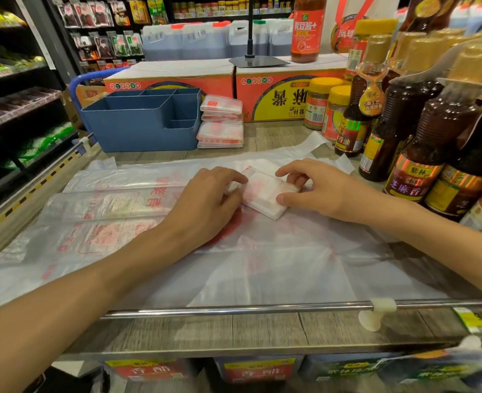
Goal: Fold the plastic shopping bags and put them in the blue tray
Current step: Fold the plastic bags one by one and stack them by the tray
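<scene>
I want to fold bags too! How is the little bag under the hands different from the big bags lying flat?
The folded bag is a small thick packet; the flat bags are wide, thin sheets. Left hand and right hand hold the folded bag; the flat bags just lie beneath. Both are clear plastic with red print.

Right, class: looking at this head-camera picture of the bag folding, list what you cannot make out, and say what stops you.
Head view only:
- Floor of the blue tray: hidden by its own front wall, so its contents cannot be told.
- Left part of the folded bag: covered by the left hand; the right hand covers its far edge.
- Number of bags in the folded stack: layers too fine.
- Bottles at right: cut by the edge, labels blurred.
</scene>
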